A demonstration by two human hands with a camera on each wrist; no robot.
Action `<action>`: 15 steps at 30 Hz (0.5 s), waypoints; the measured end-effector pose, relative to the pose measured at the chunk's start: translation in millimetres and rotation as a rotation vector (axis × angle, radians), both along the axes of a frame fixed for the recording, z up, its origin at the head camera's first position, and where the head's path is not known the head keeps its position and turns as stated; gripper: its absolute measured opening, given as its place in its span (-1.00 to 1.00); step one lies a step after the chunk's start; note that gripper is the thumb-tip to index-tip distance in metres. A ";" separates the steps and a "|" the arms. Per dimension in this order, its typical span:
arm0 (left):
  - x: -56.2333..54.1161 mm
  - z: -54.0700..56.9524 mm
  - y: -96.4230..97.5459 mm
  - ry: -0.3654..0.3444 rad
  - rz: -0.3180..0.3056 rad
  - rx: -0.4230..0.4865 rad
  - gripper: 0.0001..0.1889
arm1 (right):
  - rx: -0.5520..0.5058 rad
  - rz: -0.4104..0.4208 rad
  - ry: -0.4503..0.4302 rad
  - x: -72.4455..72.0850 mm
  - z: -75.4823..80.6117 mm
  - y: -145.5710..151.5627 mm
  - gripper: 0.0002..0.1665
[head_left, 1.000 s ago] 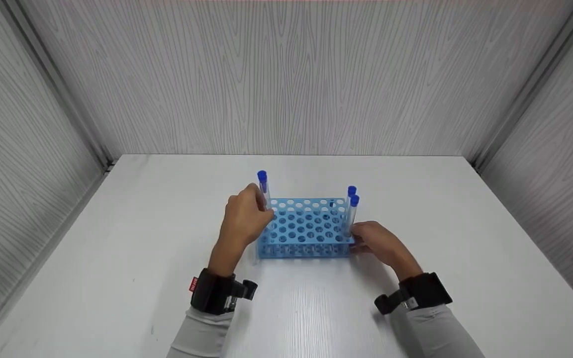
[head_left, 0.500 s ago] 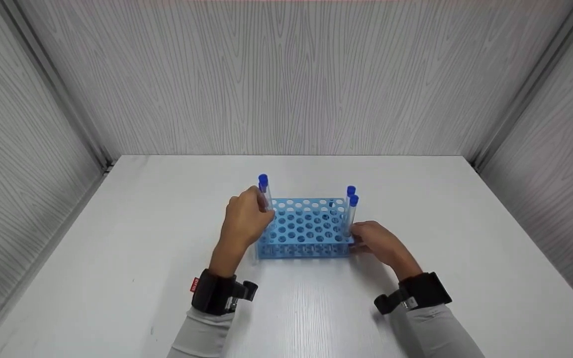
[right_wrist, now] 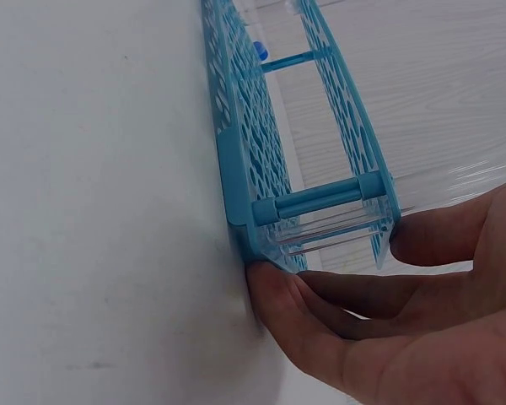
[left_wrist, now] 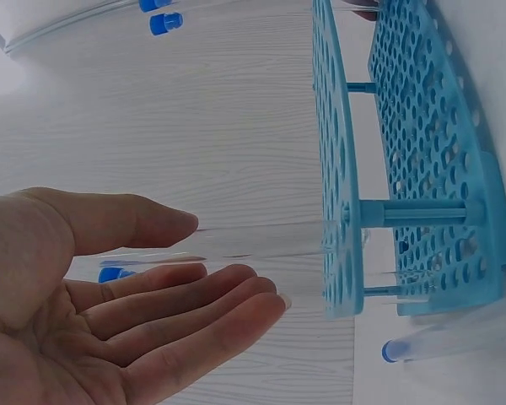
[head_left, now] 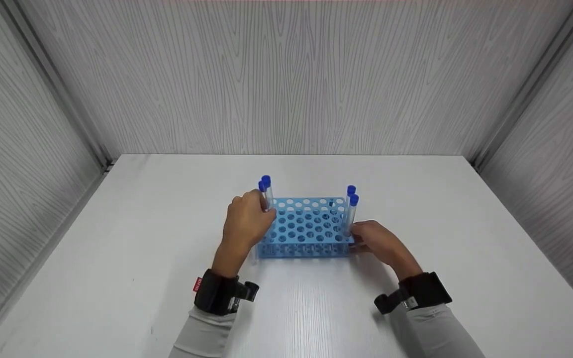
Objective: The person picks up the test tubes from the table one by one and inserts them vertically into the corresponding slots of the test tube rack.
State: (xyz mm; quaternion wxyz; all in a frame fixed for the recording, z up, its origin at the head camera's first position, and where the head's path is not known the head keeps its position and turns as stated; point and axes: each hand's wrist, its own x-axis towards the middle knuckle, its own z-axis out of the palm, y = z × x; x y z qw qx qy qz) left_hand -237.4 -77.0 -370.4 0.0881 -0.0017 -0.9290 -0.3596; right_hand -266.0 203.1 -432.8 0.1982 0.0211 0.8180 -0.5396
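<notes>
Grey wood-grain panels [head_left: 286, 79] stand on the far, left and right sides of a white bench [head_left: 117, 298]. Toward the bench's middle sits a light-blue plastic test-tube rack [head_left: 305, 224], its long side facing near, its two perforated plates joined by posts. At its left end is the left hand [head_left: 246, 219], whose thumb and fingers pinch a clear test tube [left_wrist: 261, 240] between them; the lower part of that tube reaches the rack's top plate. Two blue caps [head_left: 266, 179] rise just beyond these fingers, one belonging to a second tube [left_wrist: 114, 274] close by; I cannot tell which cap tops the pinched one. Another clear tube [left_wrist: 468, 333] with a blue end lies on the bench just beside the rack's left end. At the right end, the right hand [head_left: 380, 242] grips the rack, thumb against the top plate's edge and the other fingers against the base corner. Two blue-capped tubes stand in the holes there, the nearer one [head_left: 351, 216] partly covering the farther one [head_left: 351, 190]. Black straps with small cameras circle the left wrist [head_left: 215, 292] and right wrist [head_left: 425, 290], and light-grey sleeves [head_left: 202, 333] cover both forearms.
</notes>
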 end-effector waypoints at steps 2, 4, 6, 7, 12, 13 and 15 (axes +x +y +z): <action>0.5 -1.0 0.3 0.011 -0.004 0.002 -0.86 | -0.001 0.004 0.000 0.4 0.0 0.4 -0.56; 0.5 -1.9 0.6 0.013 -0.005 0.003 -0.86 | -0.004 0.001 0.000 0.2 -0.2 0.3 -0.57; 0.3 -2.6 0.8 0.009 -0.004 0.002 -0.86 | -0.006 -0.003 -0.003 -0.1 -0.5 0.2 -0.59; 0.0 -2.8 1.0 0.006 -0.004 0.001 -0.86 | -0.006 -0.005 -0.004 -0.3 -0.6 0.2 -0.60; -1.3 -3.5 1.7 -0.012 -0.006 -0.008 -0.86 | -0.007 -0.010 -0.003 -0.6 -1.1 0.3 -0.63; -1.5 -3.7 1.8 -0.013 -0.007 -0.012 -0.87 | -0.006 -0.010 -0.001 -0.5 -1.1 0.4 -0.62; -1.9 -4.3 2.1 -0.013 -0.008 -0.022 -0.87 | 0.000 -0.010 0.001 -0.3 -1.1 0.2 -0.62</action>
